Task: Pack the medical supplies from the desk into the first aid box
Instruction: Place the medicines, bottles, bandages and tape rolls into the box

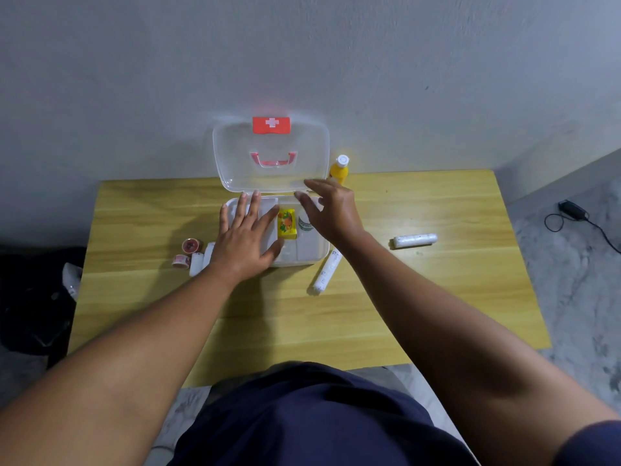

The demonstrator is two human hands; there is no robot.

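Over the open first aid box point(312, 255), left hand point(243, 238) lies flat and empty, steadying it; right hand point(331, 213), fingers spread, grips nothing above the yellow packet point(286, 224). Bandage rolls point(326, 271) await on the desk point(437, 297).

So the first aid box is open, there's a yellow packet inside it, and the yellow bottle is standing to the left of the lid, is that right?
Not quite. In the head view the yellow bottle stands to the right of the lid, not the left. The rest holds: the first aid box is open and the yellow packet lies inside it.
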